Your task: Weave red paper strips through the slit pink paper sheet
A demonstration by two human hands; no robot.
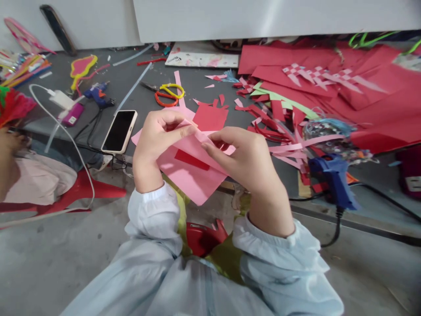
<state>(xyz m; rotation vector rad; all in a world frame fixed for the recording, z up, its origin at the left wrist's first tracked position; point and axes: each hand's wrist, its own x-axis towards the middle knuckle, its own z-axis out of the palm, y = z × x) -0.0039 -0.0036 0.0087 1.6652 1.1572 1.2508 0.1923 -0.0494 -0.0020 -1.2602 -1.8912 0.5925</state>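
Observation:
In the head view, my left hand (159, 138) and my right hand (248, 153) meet over the table edge. Both pinch the upper edge of pink paper (199, 186) between thumb and fingers, a short way apart. That edge looks folded over where the fingertips press. A dark red strip (192, 159) shows on the pink paper below my fingers. Just beyond my hands lies a red paper piece (212, 117), partly covered by the pink paper. Scissors (169, 94) with yellow and orange handles rest beyond my left hand.
A phone (119, 131) lies left of my hands. Red paper scraps (279, 109) and red sheets (371, 105) spread to the right. A blue glue gun (333, 180) with a trailing cord sits near the right table edge; another (98, 94) stands left. A person's arm (8, 162) shows at far left.

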